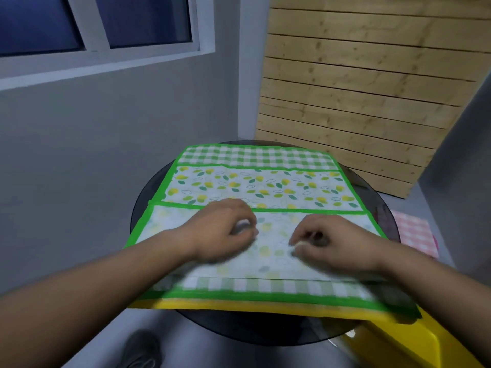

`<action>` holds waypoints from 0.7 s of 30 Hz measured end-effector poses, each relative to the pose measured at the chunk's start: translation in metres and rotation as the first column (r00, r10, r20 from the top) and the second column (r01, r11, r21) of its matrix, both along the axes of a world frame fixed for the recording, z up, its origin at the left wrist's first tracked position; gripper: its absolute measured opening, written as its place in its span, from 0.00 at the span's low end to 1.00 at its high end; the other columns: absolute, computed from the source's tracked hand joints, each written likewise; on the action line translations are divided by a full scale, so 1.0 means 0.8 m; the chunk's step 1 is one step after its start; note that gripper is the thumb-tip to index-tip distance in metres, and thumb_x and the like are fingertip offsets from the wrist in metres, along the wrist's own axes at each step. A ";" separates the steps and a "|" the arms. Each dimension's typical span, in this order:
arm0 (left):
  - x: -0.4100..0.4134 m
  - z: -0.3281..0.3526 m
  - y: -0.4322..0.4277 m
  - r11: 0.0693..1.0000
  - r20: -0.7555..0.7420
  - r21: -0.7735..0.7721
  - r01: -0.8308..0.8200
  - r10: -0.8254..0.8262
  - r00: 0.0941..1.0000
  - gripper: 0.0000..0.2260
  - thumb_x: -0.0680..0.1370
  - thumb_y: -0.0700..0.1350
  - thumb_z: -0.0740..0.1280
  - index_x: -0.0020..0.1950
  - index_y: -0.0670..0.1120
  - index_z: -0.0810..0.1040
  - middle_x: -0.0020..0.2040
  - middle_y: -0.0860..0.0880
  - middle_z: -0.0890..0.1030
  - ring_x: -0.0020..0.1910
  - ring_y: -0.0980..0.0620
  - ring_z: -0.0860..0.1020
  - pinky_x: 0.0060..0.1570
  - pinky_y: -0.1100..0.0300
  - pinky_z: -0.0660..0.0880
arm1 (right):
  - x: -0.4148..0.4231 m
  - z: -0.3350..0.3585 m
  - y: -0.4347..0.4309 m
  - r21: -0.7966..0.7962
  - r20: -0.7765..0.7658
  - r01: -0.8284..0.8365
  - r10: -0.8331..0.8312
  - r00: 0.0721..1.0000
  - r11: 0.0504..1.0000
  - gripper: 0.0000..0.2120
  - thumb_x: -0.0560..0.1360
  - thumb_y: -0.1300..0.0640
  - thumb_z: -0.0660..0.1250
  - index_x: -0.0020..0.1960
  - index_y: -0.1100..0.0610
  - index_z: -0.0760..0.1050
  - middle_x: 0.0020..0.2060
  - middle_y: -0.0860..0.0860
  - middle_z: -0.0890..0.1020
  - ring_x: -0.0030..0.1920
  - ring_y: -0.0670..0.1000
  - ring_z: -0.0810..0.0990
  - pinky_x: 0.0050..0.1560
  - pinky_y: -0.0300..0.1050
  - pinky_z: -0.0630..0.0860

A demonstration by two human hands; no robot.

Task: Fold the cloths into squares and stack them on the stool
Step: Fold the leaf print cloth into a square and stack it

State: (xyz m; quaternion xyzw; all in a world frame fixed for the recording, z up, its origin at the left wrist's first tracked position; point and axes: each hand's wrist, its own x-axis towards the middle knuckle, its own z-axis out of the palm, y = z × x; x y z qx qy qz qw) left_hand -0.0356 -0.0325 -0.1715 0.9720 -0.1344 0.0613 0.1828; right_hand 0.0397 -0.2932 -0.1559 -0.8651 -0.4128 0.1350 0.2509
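Observation:
A green-bordered cloth (265, 187) with lemon and check patterns lies spread on a round dark glass table (143, 203). Its near part is folded over, showing the pale reverse side. A yellow-edged cloth (239, 305) peeks out beneath its near edge. My left hand (225, 229) and my right hand (326, 240) rest on the folded part side by side, fingers curled and pressing down on the fabric. A pink checked cloth (414, 232) lies to the right, below the table edge; what it rests on is hidden.
A yellow plastic object (414, 346) sits at the lower right beside the table. A wooden slat panel (358, 102) leans against the wall behind. A grey wall with a window (93, 27) stands to the left. A shoe (143, 349) shows on the floor.

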 end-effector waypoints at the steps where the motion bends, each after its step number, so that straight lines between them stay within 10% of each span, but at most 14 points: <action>1: 0.010 -0.002 0.001 0.999 -0.010 0.012 -0.051 0.051 0.999 0.19 0.77 0.61 0.59 0.61 0.54 0.79 0.61 0.54 0.78 0.62 0.54 0.74 0.64 0.53 0.70 | 0.013 0.001 0.005 0.046 -0.029 0.069 -0.067 0.997 0.997 0.03 0.73 0.50 0.72 0.46 0.48 0.82 0.43 0.43 0.83 0.44 0.41 0.81 0.46 0.39 0.78; 6: 0.034 -0.026 -0.002 0.983 -0.104 0.101 -0.156 0.167 0.981 0.28 0.78 0.64 0.53 0.74 0.53 0.66 0.74 0.49 0.66 0.76 0.46 0.59 0.75 0.50 0.55 | 0.099 -0.005 0.038 0.155 -0.018 0.272 -0.273 0.962 0.950 0.01 0.74 0.54 0.73 0.46 0.50 0.82 0.40 0.41 0.83 0.39 0.38 0.79 0.47 0.37 0.72; 13: 0.036 -0.054 -0.006 0.970 -0.089 0.146 -0.196 0.211 0.973 0.28 0.81 0.63 0.53 0.79 0.53 0.57 0.82 0.49 0.52 0.80 0.52 0.46 0.78 0.52 0.39 | 0.207 -0.015 0.090 0.132 -0.081 0.415 -0.408 0.909 0.900 0.22 0.73 0.49 0.74 0.64 0.57 0.78 0.62 0.52 0.80 0.57 0.52 0.81 0.55 0.44 0.77; 16: 0.036 -0.056 -0.007 0.967 -0.062 0.146 -0.208 0.218 0.974 0.28 0.81 0.63 0.53 0.79 0.54 0.57 0.82 0.50 0.52 0.80 0.53 0.46 0.78 0.53 0.40 | 0.230 -0.020 0.105 0.105 -0.148 0.429 -0.412 0.899 0.897 0.22 0.71 0.50 0.77 0.60 0.58 0.78 0.48 0.56 0.85 0.38 0.54 0.83 0.39 0.48 0.81; 21: 0.036 -0.058 -0.007 0.966 -0.029 0.142 -0.217 0.224 0.974 0.28 0.80 0.63 0.53 0.79 0.55 0.58 0.81 0.50 0.53 0.80 0.53 0.47 0.78 0.52 0.41 | 0.251 -0.022 0.117 0.063 -0.095 0.403 -0.396 0.913 0.913 0.15 0.68 0.50 0.79 0.47 0.56 0.80 0.37 0.53 0.84 0.36 0.52 0.81 0.36 0.43 0.78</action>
